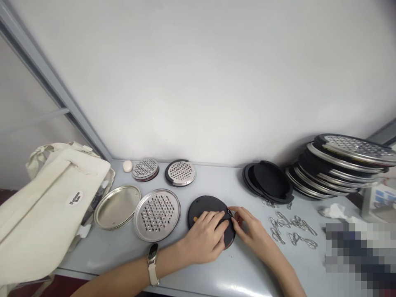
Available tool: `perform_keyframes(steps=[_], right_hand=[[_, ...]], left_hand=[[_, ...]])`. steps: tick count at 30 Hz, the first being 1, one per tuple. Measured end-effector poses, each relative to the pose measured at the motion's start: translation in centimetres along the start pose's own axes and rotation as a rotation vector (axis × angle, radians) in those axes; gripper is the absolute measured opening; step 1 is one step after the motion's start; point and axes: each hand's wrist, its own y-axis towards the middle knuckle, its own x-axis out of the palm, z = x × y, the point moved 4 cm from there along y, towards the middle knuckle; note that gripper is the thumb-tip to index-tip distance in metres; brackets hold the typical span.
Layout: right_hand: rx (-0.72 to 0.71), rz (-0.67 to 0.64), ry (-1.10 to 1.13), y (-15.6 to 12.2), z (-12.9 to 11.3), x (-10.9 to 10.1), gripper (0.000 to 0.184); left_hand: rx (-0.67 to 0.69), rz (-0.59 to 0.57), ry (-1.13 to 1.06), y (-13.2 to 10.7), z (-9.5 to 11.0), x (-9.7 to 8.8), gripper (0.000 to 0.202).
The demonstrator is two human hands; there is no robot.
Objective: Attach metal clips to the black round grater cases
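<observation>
A black round disc (204, 208) lies flat on the grey table (235, 272) in front of me. My left hand (206, 237) rests on top of it, fingers pressed down on its surface. My right hand (252, 231) is at the disc's right edge, fingers pinched on a small metal clip (230, 213) where the two hands meet. A watch with a pale strap (152, 264) is on my left wrist.
Several loose metal clips (292, 231) lie to the right. Black discs (269, 181) and a leaning pile of perforated metal discs (340, 165) stand at the back right. A perforated metal disc (157, 214), a plain metal plate (116, 206) and a cream bag (46, 206) lie left.
</observation>
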Motion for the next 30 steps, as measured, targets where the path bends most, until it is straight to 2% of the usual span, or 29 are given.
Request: perform_keyframes(steps=[15, 30], right_hand=[[0.068, -0.062, 0.03, 0.01, 0.25, 0.38, 0.022], [0.07, -0.046, 0.036, 0.05, 0.01, 0.0, 0.024]], left_hand=[[0.006, -0.001, 0.005, 0.07, 0.06, -0.09, 0.04], [0.007, 0.0, -0.012, 0.08, 0.13, -0.24, 0.039]])
